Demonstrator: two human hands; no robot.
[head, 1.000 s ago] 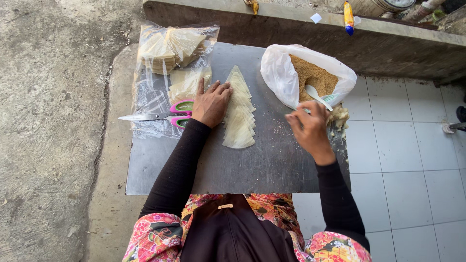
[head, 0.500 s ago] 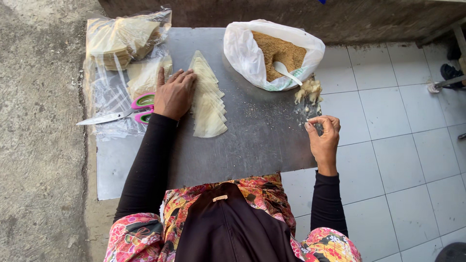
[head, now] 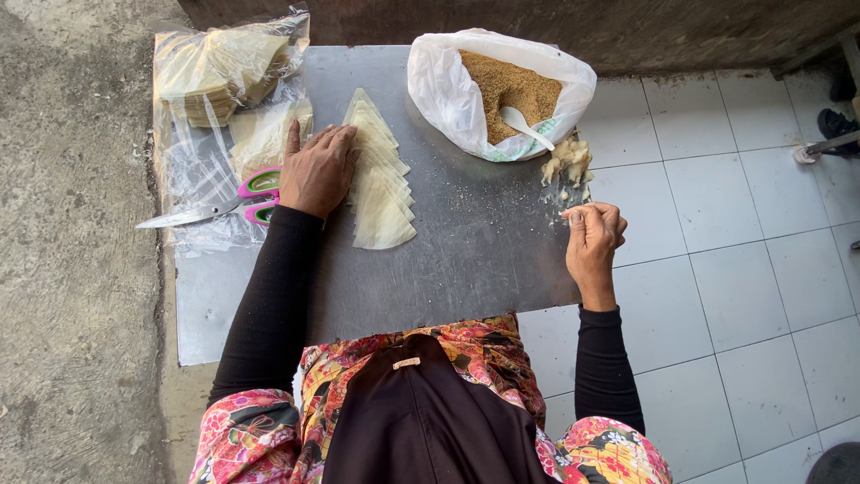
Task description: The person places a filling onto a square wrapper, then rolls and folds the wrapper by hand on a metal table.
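Board point(head: 466, 260): grey metal sheet on the floor, everything laid out on it, loose crumbs scattered toward the right edge.
Bag point(head: 448, 85): white plastic, open, full of brown crumbly filling with a white spoon point(head: 524, 125) stuck in; sits top right, close enough for scooping.
Wrapper stack point(head: 219, 76): pale sheets in clear plastic, top left corner.
Triangles point(head: 381, 179): fanned row of cut wrappers mid-board; best to peel only the top one, pressing the rest flat so the fan stays put.
Left hand point(head: 315, 170): fingers spread fairly wide, flat on the left side of the fan, touching it.
Right hand point(head: 591, 235): fingers curled narrow, tips pinched; can't tell if anything's between them. Sits near the board's right edge, just below the filling lump point(head: 569, 161).
Scissors point(head: 215, 206): pink handles, next to the left wrist, untouched.
Versus half a second back: right hand about the same spot, left hand same on the fan, view shifted a bit.
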